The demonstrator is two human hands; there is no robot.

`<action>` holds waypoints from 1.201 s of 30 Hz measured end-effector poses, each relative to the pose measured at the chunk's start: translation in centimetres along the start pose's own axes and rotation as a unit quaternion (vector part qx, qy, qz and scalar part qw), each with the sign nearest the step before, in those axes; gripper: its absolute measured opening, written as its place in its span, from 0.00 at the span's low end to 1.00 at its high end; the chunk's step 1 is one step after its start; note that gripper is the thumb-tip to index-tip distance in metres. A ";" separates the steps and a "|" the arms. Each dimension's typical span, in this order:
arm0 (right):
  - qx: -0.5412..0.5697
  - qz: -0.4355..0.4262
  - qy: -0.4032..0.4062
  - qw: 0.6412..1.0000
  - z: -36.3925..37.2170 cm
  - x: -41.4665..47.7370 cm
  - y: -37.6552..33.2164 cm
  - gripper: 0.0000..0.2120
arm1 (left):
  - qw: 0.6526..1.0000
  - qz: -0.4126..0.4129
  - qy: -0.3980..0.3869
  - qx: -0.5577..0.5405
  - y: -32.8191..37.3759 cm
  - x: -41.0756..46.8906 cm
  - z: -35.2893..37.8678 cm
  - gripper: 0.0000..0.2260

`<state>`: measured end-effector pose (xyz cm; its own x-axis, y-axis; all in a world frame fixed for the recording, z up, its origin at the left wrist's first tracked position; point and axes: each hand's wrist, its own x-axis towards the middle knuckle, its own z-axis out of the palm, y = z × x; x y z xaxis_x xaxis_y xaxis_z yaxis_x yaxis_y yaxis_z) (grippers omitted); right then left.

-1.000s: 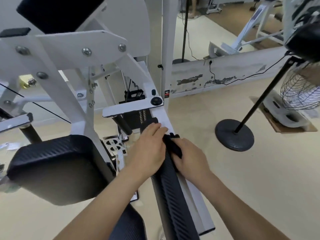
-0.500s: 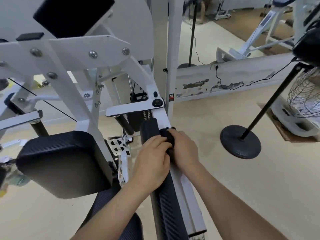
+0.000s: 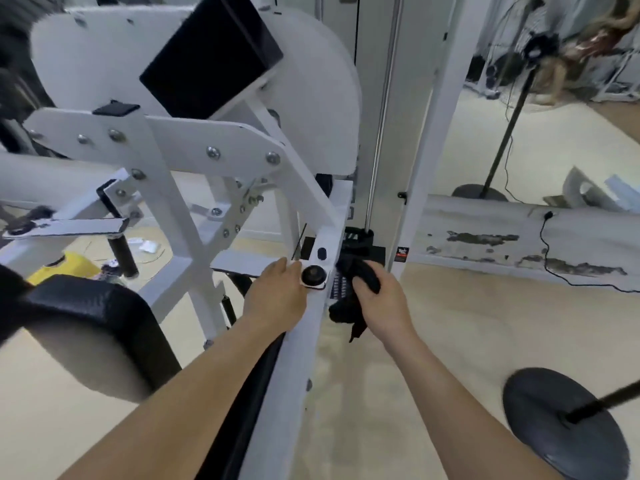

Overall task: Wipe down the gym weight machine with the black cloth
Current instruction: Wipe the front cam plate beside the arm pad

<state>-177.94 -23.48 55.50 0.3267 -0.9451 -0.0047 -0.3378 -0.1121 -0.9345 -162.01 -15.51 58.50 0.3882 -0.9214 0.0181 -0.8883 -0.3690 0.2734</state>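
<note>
the right hand is curled around the black cloth, bunching it in the fingers so that a loose tail of fabric hangs down below the fist. the cloth sits just to the right of the white frame bar of the gym weight machine, level with the round black knob on that bar, and in front of the dark weight stack; whether the cloth actually touches the bar is hard to tell through the blur. the left hand lies on the other side of the same bar, fingers fairly straight and reaching forward, its fingertips just beside the knob and resting on or against the white metal. both forearms stretch up from the bottom of the view, one on each side of the bar.

to the left, a black padded seat juts out from the machine, and a black rectangular pad sits high on the large white rounded shroud. a bolted white plate crosses the frame below it. a yellow object lies on the floor behind the seat. on the right, the round dark base of a fan stand rests on the pale floor, and a low white wall with peeling paint runs across the background with a black cable draped along it.
</note>
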 end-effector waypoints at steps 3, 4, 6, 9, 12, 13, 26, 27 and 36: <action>-0.096 -0.090 -0.114 0.985 2.1 2.4 -2.2 0.13 | 0.997 0.006 0.030 0.064 0.3 0.5 -0.3 0.12; -0.146 -0.115 -0.130 0.974 3.2 2.8 -2.7 0.12 | 0.996 -0.007 0.035 0.078 0.1 1.0 -0.6 0.11; -0.260 -0.148 -0.113 0.948 4.6 3.9 -3.6 0.10 | 0.996 -0.033 0.041 0.075 -0.4 2.1 -0.9 0.12; -0.368 -0.187 -0.106 0.904 5.4 6.7 -5.3 0.09 | 0.996 -0.045 0.054 0.048 -0.9 3.2 -0.4 0.15; -0.439 -0.202 -0.143 0.864 6.0 9.2 -6.6 0.08 | 0.996 -0.071 0.042 0.017 -1.4 3.6 0.1 0.18; -0.442 -0.200 -0.151 0.861 6.1 9.4 -6.6 0.09 | 0.996 -0.068 0.045 0.042 -1.5 3.6 0.2 0.16; -0.232 -0.133 -0.455 0.849 4.1 15.3 -6.3 0.15 | 0.973 -0.151 0.081 -0.152 -2.2 6.9 0.3 0.19; -0.207 -0.114 -0.477 0.846 3.6 15.3 -6.2 0.15 | 0.964 -0.152 0.073 -0.207 -2.1 7.6 0.0 0.20; -0.070 -0.282 -0.317 0.903 0.1 16.9 -0.7 0.13 | 0.940 -0.147 -0.039 -0.306 -0.3 11.1 -0.4 0.09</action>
<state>-172.14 -39.31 56.03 0.9059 -0.3654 0.2139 -0.0540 -0.6008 -0.7976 -157.29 -25.59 58.97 0.5548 -0.8056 -0.2081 -0.4284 -0.4910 0.7585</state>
